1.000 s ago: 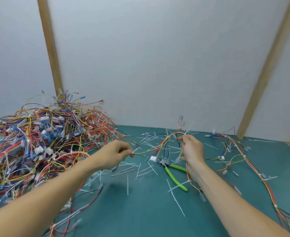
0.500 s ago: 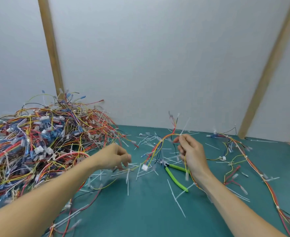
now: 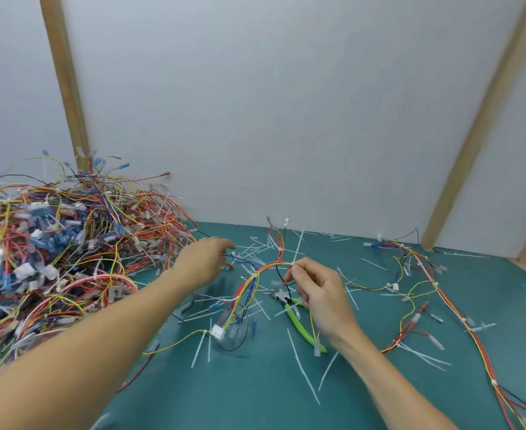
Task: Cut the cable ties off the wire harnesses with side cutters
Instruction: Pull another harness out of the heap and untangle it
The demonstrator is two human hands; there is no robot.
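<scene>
Right hand (image 3: 320, 293) pinches wire harness (image 3: 255, 277); side cutters (image 3: 299, 318) lie diagonally.

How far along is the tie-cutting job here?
Done: white cut cable ties litter the green mat. In hand: the right hand pinches a multicoloured wire harness; green-handled side cutters lie unused. Left: the big tangled harness pile.

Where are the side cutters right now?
In the head view, the side cutters lie unheld on the green mat, centre-right, partly under the right hand.
</scene>
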